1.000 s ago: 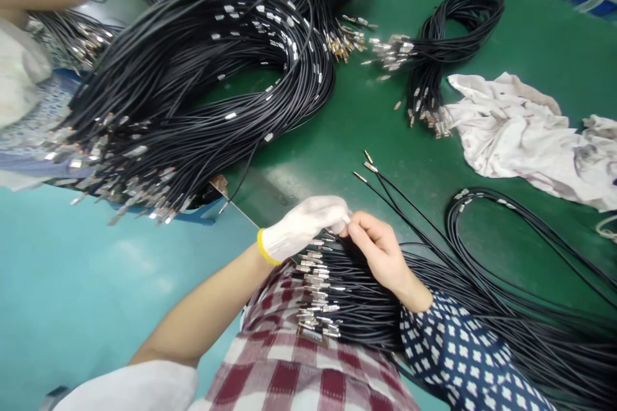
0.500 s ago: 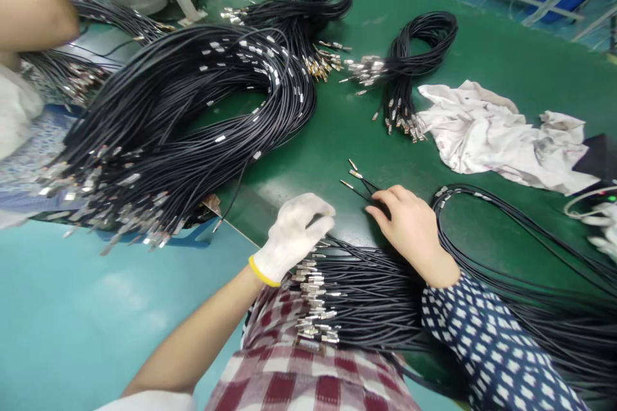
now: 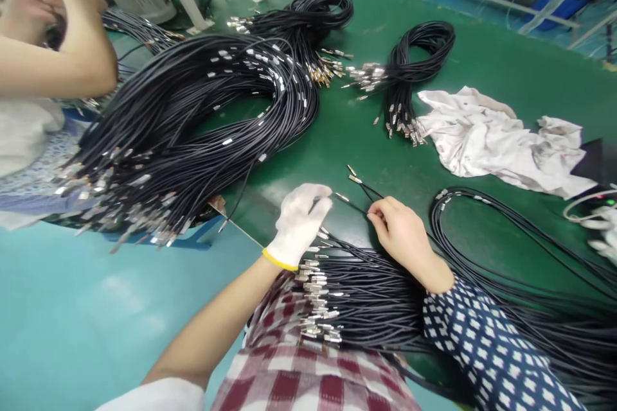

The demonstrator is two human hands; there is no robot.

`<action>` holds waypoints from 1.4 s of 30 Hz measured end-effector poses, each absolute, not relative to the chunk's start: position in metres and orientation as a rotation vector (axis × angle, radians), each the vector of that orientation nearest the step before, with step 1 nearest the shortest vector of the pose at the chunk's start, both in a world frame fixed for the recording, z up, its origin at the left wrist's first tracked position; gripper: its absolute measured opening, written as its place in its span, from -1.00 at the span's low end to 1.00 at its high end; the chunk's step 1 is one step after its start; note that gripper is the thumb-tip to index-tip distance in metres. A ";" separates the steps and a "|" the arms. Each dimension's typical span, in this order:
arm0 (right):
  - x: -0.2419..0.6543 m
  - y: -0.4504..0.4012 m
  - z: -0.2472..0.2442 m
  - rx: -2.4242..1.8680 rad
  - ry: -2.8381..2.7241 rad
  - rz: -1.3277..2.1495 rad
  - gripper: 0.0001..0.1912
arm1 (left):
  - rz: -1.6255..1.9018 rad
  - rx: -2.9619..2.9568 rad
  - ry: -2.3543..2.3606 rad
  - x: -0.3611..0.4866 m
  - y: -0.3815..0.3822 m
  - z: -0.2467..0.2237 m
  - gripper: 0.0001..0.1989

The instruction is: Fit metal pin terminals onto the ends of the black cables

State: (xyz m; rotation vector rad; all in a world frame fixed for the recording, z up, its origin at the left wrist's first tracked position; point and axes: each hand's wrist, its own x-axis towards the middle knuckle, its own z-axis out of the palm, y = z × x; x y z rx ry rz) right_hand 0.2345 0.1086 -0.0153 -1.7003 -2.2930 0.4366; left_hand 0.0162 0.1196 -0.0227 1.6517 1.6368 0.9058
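Note:
My right hand [image 3: 402, 237], bare, has thumb and forefinger pinched on a thin black cable [image 3: 359, 207] with a metal tip that points left. Just to its left is my left hand [image 3: 301, 221] in a white glove with a yellow cuff. Its fingers are curved with a gap to the thumb, and nothing shows between them; the cable's tip lies a little off its fingertips. Two more cable ends [image 3: 355, 180] lie just beyond. Below both hands, a row of black cables [image 3: 371, 295] with silver connectors [image 3: 315, 302] is spread along the table's near edge.
A large looped cable bundle [image 3: 289, 103] lies at left, with smaller coils [image 3: 424, 45] farther back on the green table [image 3: 385, 3]. A crumpled white cloth [image 3: 501, 135] is at right. Another person's arms [image 3: 81, 45] are at upper left. Long cables [image 3: 530, 263] run off right.
My right hand has closed its fingertips on one cable and shifted its tip left, towards my gloved hand. My left hand has moved slightly up and right. The other person's arms show more.

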 end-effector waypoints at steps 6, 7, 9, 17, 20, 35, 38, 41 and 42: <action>0.237 0.099 -0.004 -1.464 -2.203 0.840 -0.86 | 0.847 1.783 1.449 0.012 0.116 -0.019 -0.74; 0.234 0.099 -0.003 -1.441 -2.210 0.879 -0.86 | 0.813 1.807 1.416 0.011 0.116 -0.020 -0.72; 0.224 0.099 -0.001 -1.416 -2.200 0.913 -0.88 | 0.785 1.818 1.397 0.009 0.115 -0.024 -0.72; 0.185 0.105 -0.003 -1.387 -2.048 1.204 -0.73 | 0.885 1.694 1.410 0.002 0.113 -0.044 -0.82; 0.184 0.103 -0.005 -1.354 -1.893 1.350 -0.70 | 0.829 1.566 1.333 0.000 0.112 -0.035 -0.79; 0.174 0.098 -0.011 -1.279 -1.677 1.408 -0.70 | 0.674 1.390 1.247 -0.005 0.112 -0.019 -0.65; 0.175 0.098 -0.011 -1.266 -1.667 1.398 -0.71 | 0.659 1.333 1.258 -0.005 0.112 -0.018 -0.64; 0.176 0.098 -0.010 -1.243 -1.632 1.411 -0.70 | 0.692 1.223 1.149 -0.003 0.112 -0.021 -0.65; 0.176 0.098 -0.010 -1.230 -1.615 1.413 -0.70 | 0.718 1.171 1.078 -0.002 0.113 -0.022 -0.66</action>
